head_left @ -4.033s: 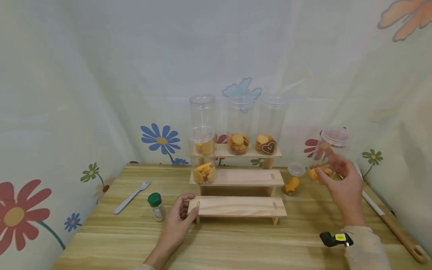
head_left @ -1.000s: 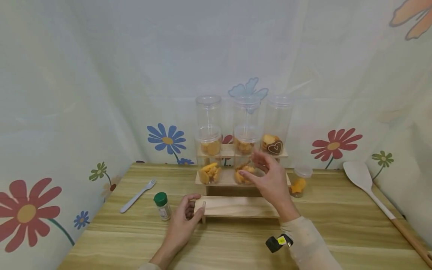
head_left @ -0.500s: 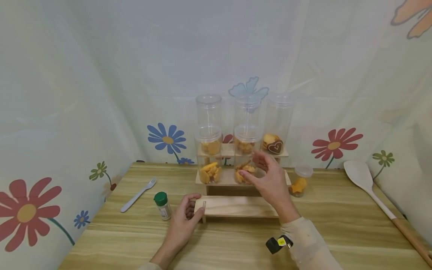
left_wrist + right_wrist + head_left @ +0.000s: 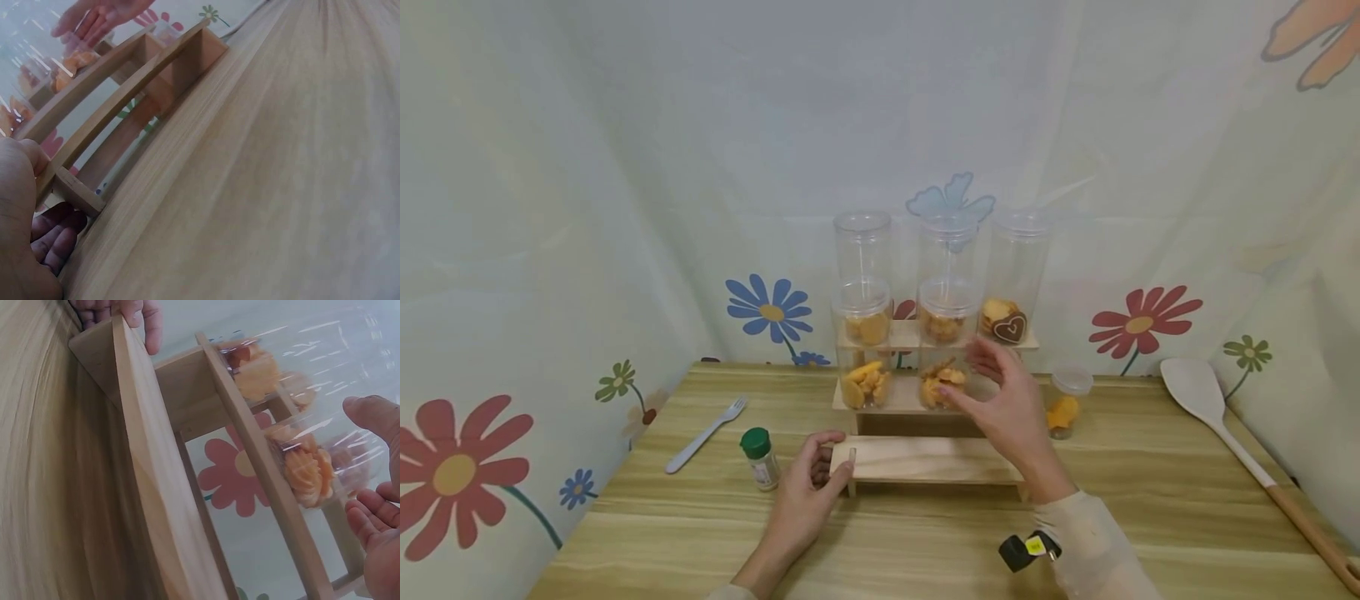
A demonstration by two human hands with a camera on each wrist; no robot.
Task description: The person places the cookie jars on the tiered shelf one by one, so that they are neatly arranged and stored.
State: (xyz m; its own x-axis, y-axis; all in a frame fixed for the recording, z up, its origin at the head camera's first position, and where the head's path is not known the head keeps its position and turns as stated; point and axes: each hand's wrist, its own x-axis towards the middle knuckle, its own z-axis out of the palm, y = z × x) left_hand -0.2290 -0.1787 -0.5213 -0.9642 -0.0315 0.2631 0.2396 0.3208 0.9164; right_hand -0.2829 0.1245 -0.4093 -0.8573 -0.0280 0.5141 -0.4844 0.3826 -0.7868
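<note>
At the left end of the three-tier wooden display shelf [image 4: 925, 458], my left hand [image 4: 808, 492] grips the lowest step, thumb on its front corner and fingers behind and under it. My right hand [image 4: 1007, 408] is beside a clear jar of cookies [image 4: 942, 385] on the middle step. Its thumb and fingers are spread apart around the jar's right side, loosely bent, as the right wrist view shows. A second jar [image 4: 867, 385] of yellow cookies stands left of it on the same step. On the top step are three tall jars, the right one [image 4: 1006, 321] with a brown heart cookie.
A small lidded jar [image 4: 1064, 412] with a star-shaped cookie stands right of the shelf. Farther right lies a long spatula [image 4: 1202, 396] with a wooden handle. Left of the shelf are a green-capped shaker [image 4: 760, 458] and a pale fork [image 4: 706, 436]. A floral curtain surrounds the table.
My right hand has brought the cookie jar from right of the shelf onto the middle step, then drawn slightly right from it. My left hand has kept its hold on the lowest step.
</note>
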